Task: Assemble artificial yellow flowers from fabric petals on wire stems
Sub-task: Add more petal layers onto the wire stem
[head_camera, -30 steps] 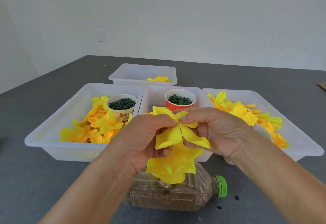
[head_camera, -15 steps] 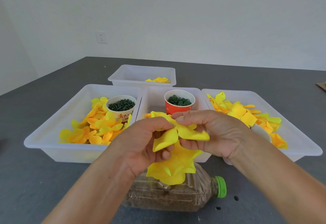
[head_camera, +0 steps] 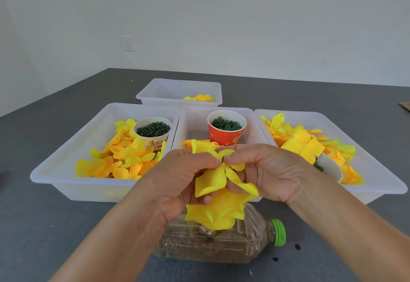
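Observation:
A yellow fabric petal layer (head_camera: 210, 180) hangs between my two hands above a larger yellow flower (head_camera: 218, 212) that stands over a plastic bottle (head_camera: 213, 244). My left hand (head_camera: 179, 184) pinches the layer from the left, its fingertips at the centre. From the right, my right hand (head_camera: 264, 170) pinches the same centre, where a thin dark wire tip (head_camera: 222, 159) pokes up between the fingertips. The wire stem below is hidden by petals and fingers.
Three white trays sit side by side: the left tray (head_camera: 66, 162) holds round petals and a cup of green pieces (head_camera: 153, 133), the middle one a red cup of green rings (head_camera: 226, 127), the right tray (head_camera: 377, 170) squarish petals. A smaller tray (head_camera: 177, 91) stands behind. The bottle lies on the grey table (head_camera: 44, 226).
Both hands stayed at the flower; the fingertips closed in on the petal layer's centre and the wire tip now shows between them. The petals have shifted slightly downward.

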